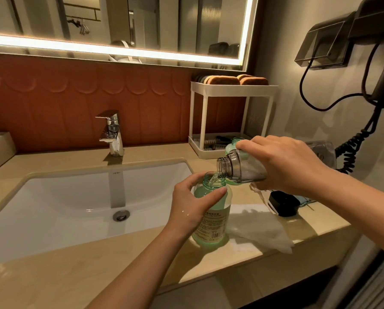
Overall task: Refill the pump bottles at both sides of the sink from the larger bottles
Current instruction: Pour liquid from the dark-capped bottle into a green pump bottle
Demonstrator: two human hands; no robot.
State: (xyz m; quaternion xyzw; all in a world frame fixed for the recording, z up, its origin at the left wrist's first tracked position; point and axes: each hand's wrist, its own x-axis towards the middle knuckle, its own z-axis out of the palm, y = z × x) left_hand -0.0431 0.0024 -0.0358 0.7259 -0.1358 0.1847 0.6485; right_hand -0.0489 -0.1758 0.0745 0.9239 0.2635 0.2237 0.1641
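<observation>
White cloth [260,230] on bench [75,275] below right hand [284,161], small black object [283,202] beside; white rack [228,117] behind; faucet [110,134] beyond left hand [193,204].

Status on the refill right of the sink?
Left hand grips green bottle, upright on counter. Right hand tips clear bottle, liquid streaming into the green bottle's open neck. Cloth beside the base, nothing blocking the pour.

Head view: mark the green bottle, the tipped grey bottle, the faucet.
green bottle [216,221], head view, on its printed label.
grey bottle [244,169], head view, on the clear body behind the neck.
faucet [114,132], head view, on the chrome column under the handle.
</observation>
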